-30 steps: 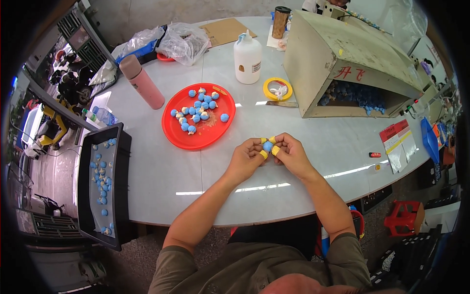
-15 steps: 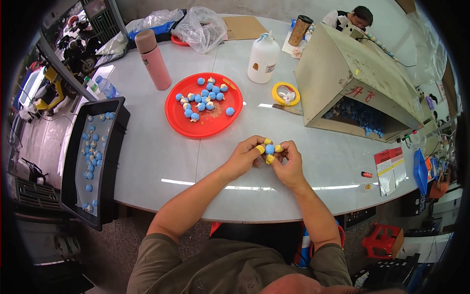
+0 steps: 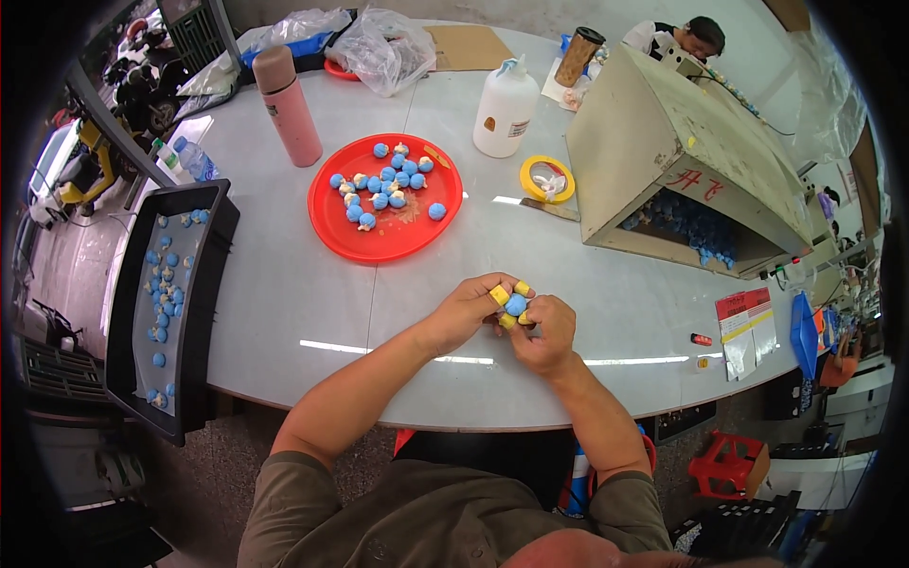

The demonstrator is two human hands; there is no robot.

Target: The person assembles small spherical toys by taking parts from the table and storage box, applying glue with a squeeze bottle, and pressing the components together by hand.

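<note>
I had both hands closed on a blue ball (image 3: pixel 516 305): left hand (image 3: pixel 469 312) and right hand (image 3: pixel 544 327) met above the table (image 3: pixel 284 284), near the red plate (image 3: pixel 331 232).

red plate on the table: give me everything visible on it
The red plate is round, shallow and glossy, plastic by its look, with a low raised rim. It lies flat on the pale table, up and left of the hands, between the pink bottle and the yellow tape roll. It holds a loose cluster of small blue balls, some with whitish parts, mostly in its upper half; one sits apart at the right. Neither hand touches it.
</note>
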